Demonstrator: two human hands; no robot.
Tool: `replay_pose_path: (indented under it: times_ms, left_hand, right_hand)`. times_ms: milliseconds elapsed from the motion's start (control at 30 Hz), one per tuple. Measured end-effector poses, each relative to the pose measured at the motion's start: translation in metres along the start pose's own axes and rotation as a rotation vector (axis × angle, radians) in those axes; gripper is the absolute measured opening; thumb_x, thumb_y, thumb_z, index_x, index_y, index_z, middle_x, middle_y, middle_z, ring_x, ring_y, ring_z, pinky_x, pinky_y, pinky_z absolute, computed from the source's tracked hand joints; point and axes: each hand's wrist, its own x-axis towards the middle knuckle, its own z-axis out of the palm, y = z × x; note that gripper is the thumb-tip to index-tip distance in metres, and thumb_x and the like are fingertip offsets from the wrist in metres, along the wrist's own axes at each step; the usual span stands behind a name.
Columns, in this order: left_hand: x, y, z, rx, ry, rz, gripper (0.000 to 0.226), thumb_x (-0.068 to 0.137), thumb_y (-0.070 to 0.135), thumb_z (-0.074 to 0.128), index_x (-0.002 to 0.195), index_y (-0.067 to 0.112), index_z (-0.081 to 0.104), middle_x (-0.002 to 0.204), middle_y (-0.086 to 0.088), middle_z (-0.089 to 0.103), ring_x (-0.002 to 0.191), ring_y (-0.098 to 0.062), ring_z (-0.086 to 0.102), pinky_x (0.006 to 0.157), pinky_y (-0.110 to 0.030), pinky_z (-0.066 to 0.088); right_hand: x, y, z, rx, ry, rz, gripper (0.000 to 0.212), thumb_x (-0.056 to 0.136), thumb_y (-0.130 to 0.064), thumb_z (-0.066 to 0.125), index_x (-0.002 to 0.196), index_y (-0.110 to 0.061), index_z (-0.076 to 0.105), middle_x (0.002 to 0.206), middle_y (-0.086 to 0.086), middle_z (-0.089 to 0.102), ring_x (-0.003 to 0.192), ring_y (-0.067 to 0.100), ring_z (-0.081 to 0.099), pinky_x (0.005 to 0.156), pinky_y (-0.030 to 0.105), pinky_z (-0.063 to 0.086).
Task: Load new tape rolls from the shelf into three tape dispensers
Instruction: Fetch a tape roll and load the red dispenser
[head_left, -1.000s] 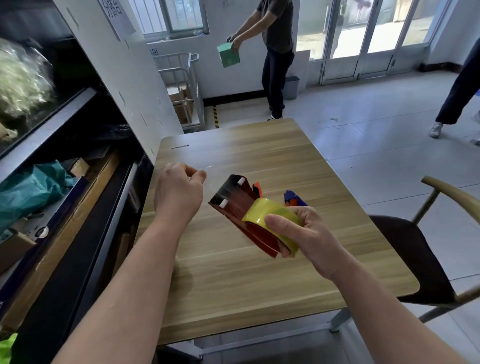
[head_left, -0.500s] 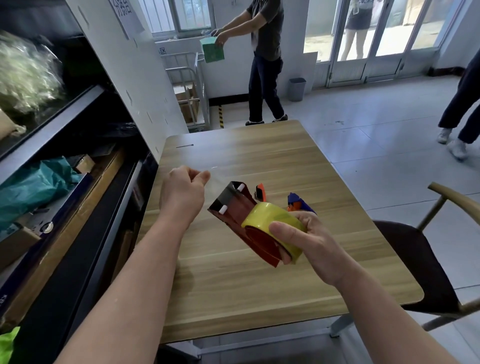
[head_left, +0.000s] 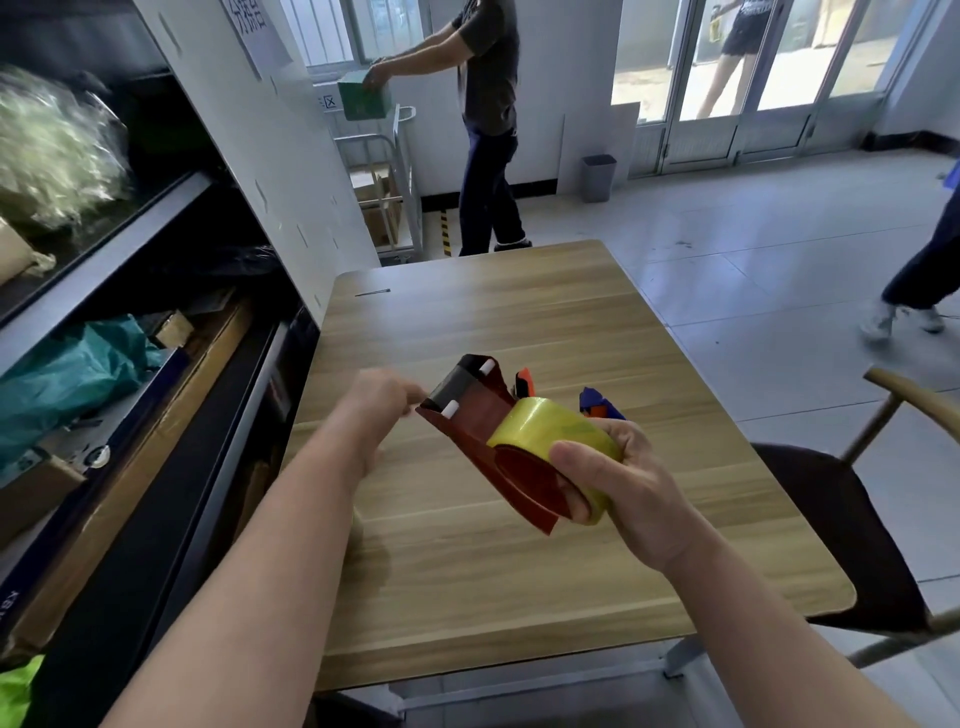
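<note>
Fingers (head_left: 411, 399) of left hand (head_left: 382, 413), just right of the shelf (head_left: 156, 332): at the black front lip of the red dispenser (head_left: 470, 415), blurred. I cannot tell whether they pinch a tape end or only touch the lip. Shelf stock is too jumbled for me to pick out spare rolls. Red dispenser: held tilted above the table (head_left: 519, 571), nose up and away from me. Yellow tape roll (head_left: 550, 431): seated on the dispenser's hub. Right hand (head_left: 618, 483): thumb laid over the roll's face, fingers curled beneath, gripping roll and dispenser together. Behind it, an orange part (head_left: 522, 382) and a blue part (head_left: 596, 405), which I take for the other two dispensers. Both are largely hidden, and I cannot read whether they are loaded. Progress, my judgement: one roll mounted, with threading its end through the front the step in hand. Two dispensers are likely left to do.
</note>
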Motion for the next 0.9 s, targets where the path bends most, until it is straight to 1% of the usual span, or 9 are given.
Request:
replay_pose_path:
  times_ms: [67,133,300,433,533,633,700,800,900]
  left_hand:
    - [-0.001,-0.010,0.003,-0.131,-0.174,-0.124,0.032,0.088,0.009,0.049,0.063,0.018,0.067,0.107,-0.004,0.066,0.118,-0.023,0.057,0.100,-0.062,0.037]
    - [0.000,-0.017,0.005,-0.342,-0.349,-0.191,0.028,0.090,0.011,0.046,0.077,0.021,0.068,0.104,0.001,0.066,0.121,-0.021,0.054,0.102,-0.072,0.030]
    - [0.002,-0.029,0.013,-0.602,-0.544,-0.227,0.029,0.085,0.011,0.047,0.110,0.017,0.061,0.094,0.000,0.069,0.112,-0.021,0.058,0.103,-0.075,0.025]
    - [-0.006,-0.033,0.020,-0.579,-0.601,-0.156,0.062,0.078,0.010,0.058,0.139,0.007,0.050,0.128,-0.008,0.062,0.133,-0.028,0.049,0.103,-0.074,0.029]
    - [-0.015,-0.031,0.019,-0.524,-0.713,0.051,0.056,0.086,0.017,0.058,0.140,0.003,0.049,0.142,-0.018,0.052,0.137,-0.033,0.043,0.104,-0.070,0.033]
    - [-0.023,-0.026,0.017,-0.491,-0.834,0.170,0.042,0.087,0.010,0.058,0.128,0.004,0.060,0.126,-0.018,0.059,0.118,-0.033,0.055,0.095,-0.059,0.048]
    - [-0.027,-0.024,0.019,-0.429,-0.852,0.202,0.036,0.087,0.004,0.058,0.122,0.007,0.065,0.118,-0.015,0.066,0.108,-0.028,0.063,0.092,-0.053,0.050]
    - [-0.027,-0.025,0.022,-0.370,-0.835,0.228,0.042,0.081,0.006,0.072,0.122,0.008,0.065,0.119,-0.015,0.068,0.112,-0.031,0.063,0.103,-0.056,0.045]
    - [-0.026,-0.026,0.025,-0.365,-0.789,0.226,0.064,0.064,0.022,0.089,0.121,0.006,0.064,0.124,-0.017,0.066,0.119,-0.035,0.060,0.110,-0.061,0.035]
  right_hand:
    - [0.002,-0.001,0.000,0.101,0.044,-0.004,0.020,0.073,-0.027,0.067,0.053,-0.025,0.068,0.049,-0.011,0.059,0.043,0.000,0.054,0.049,0.012,0.044]
    - [0.003,0.001,-0.004,0.182,0.111,-0.007,0.027,0.075,-0.020,0.065,0.048,-0.023,0.066,0.044,-0.010,0.056,0.039,0.000,0.052,0.048,0.011,0.044]
    - [0.010,0.008,-0.009,0.400,0.240,0.038,0.049,0.057,-0.042,0.084,0.053,-0.008,0.049,0.034,-0.003,0.042,0.034,0.007,0.041,0.051,0.016,0.048]
    - [0.022,0.013,-0.023,0.836,0.208,0.045,0.042,0.059,-0.043,0.084,0.053,-0.014,0.055,0.034,-0.004,0.040,0.033,0.008,0.041,0.047,0.018,0.045]
    - [0.026,0.020,-0.036,1.004,0.052,0.085,0.042,0.079,-0.049,0.070,0.060,-0.014,0.059,0.039,-0.004,0.050,0.038,0.009,0.049,0.083,0.017,0.050]
    - [0.030,0.026,-0.035,0.925,0.042,0.163,0.048,0.085,-0.060,0.057,0.063,-0.017,0.059,0.039,-0.009,0.046,0.037,0.004,0.045,0.112,0.014,0.011]
    - [0.031,0.031,-0.030,0.950,0.015,0.191,0.053,0.089,-0.063,0.047,0.066,-0.016,0.057,0.041,-0.008,0.039,0.037,0.003,0.038,0.105,0.013,0.026]
    - [0.037,0.034,-0.022,1.059,-0.034,0.249,0.057,0.093,-0.061,0.041,0.070,-0.010,0.056,0.047,-0.007,0.032,0.042,0.005,0.033,0.057,0.009,0.038]
    - [0.042,0.032,-0.015,1.116,0.010,0.279,0.060,0.093,-0.061,0.042,0.071,-0.008,0.059,0.049,-0.003,0.034,0.042,0.011,0.041,0.052,0.018,0.044]
